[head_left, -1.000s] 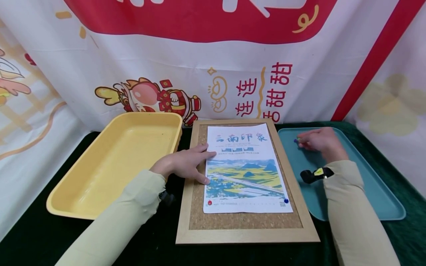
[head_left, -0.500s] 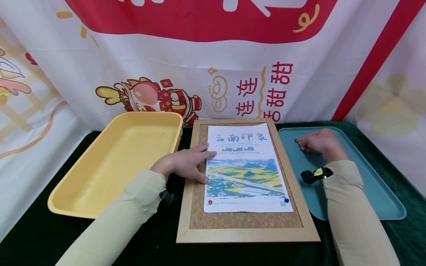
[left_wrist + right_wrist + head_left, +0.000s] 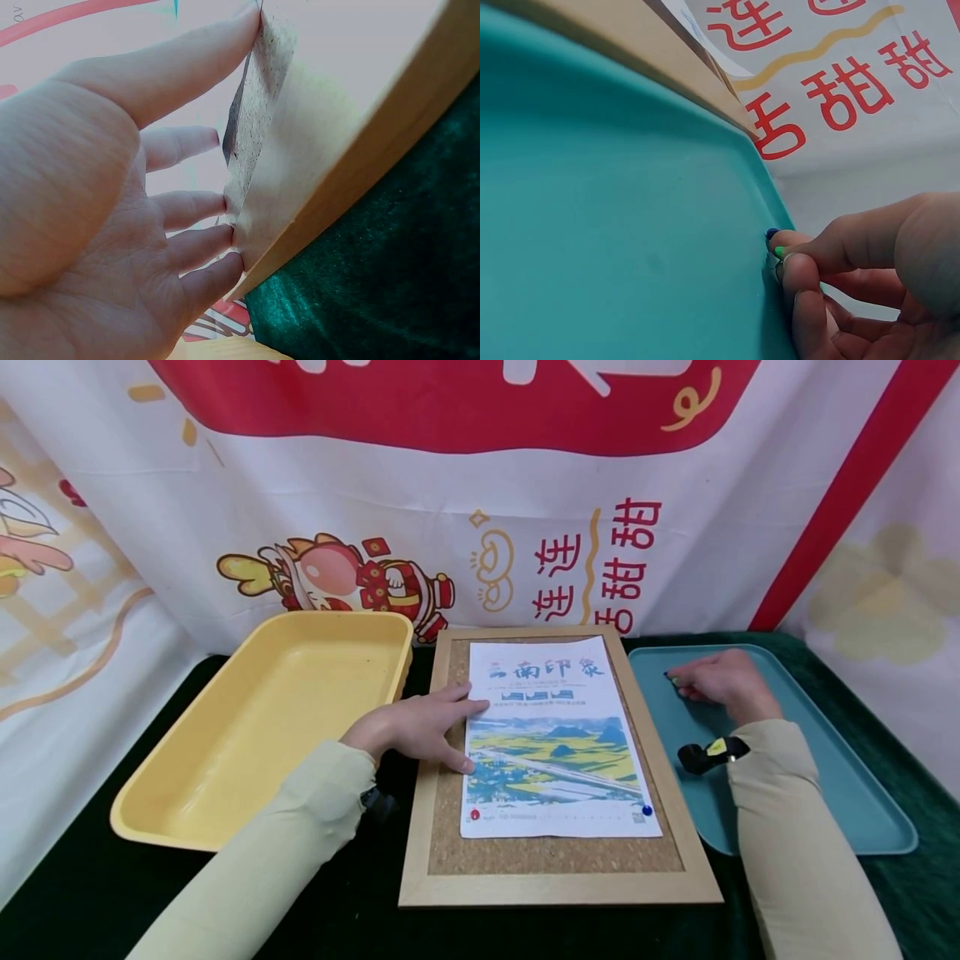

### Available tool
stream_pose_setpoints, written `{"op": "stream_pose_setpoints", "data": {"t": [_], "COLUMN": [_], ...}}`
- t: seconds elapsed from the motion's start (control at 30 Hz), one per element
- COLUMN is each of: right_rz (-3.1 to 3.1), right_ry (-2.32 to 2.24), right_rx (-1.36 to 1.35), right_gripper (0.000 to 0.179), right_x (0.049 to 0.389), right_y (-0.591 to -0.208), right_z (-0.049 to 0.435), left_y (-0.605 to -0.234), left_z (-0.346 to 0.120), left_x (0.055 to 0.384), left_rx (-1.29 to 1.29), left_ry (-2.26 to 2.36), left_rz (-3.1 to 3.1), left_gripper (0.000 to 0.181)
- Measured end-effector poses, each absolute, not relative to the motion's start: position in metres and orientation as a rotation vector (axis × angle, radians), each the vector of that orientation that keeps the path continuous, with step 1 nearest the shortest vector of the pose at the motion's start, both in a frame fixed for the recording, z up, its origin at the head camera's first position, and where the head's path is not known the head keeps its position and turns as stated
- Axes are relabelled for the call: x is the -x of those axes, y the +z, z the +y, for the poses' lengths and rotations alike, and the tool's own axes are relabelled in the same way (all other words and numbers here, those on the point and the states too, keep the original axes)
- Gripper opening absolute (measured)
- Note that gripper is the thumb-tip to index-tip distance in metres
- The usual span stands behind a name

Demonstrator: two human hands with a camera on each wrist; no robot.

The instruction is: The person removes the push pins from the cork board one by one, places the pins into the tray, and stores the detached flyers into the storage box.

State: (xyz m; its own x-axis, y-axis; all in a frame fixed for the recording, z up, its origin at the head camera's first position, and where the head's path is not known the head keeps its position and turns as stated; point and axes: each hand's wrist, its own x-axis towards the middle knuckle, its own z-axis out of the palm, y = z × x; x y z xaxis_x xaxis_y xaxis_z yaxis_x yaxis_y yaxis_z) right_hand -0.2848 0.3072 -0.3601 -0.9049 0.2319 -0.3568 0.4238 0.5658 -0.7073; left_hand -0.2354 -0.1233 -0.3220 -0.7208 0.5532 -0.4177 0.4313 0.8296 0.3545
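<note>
A printed poster (image 3: 552, 739) lies on a wood-framed cork board (image 3: 557, 868). A red pin (image 3: 474, 814) and a blue pin (image 3: 646, 811) sit at its two near corners. My left hand (image 3: 420, 727) rests flat with straight fingers (image 3: 191, 206) on the poster's left edge. My right hand (image 3: 716, 681) sits in the far part of the teal tray (image 3: 840, 793), its fingertips (image 3: 799, 266) pinching a green pin (image 3: 779, 251). A blue pin (image 3: 772, 233) lies right beside it on the tray.
An empty yellow bin (image 3: 262, 718) stands left of the board. Everything sits on dark green cloth (image 3: 352, 902). A printed white and red banner (image 3: 480, 493) hangs close behind. Black wrist devices (image 3: 711, 753) are strapped on my arms.
Almost nothing has moved. My right hand has shifted very slightly on the tray while staying over the small pins; the left hand stays on the poster.
</note>
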Motion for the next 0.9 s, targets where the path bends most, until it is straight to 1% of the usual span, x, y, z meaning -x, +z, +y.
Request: {"op": "stream_pose_setpoints", "data": {"t": [0.6,0.9], "right_rz": [2.627,2.561], "right_ry": [-1.248,-1.322], "right_rx": [-0.543,-0.585], "right_gripper": [0.04,0.043], "right_x": [0.2836,0.2832], "right_y": [-0.361,-0.3591], "right_z": [0.3057,0.3097], "left_y": [-0.3197,-0.3196], "left_z": [-0.1227,-0.1226], "left_x": [0.2337,0.2319], "left_rx": [-0.707,-0.713], "left_ry": [0.322,0.322], "left_rz": [2.493,2.486], "left_gripper": [0.094,0.093]}}
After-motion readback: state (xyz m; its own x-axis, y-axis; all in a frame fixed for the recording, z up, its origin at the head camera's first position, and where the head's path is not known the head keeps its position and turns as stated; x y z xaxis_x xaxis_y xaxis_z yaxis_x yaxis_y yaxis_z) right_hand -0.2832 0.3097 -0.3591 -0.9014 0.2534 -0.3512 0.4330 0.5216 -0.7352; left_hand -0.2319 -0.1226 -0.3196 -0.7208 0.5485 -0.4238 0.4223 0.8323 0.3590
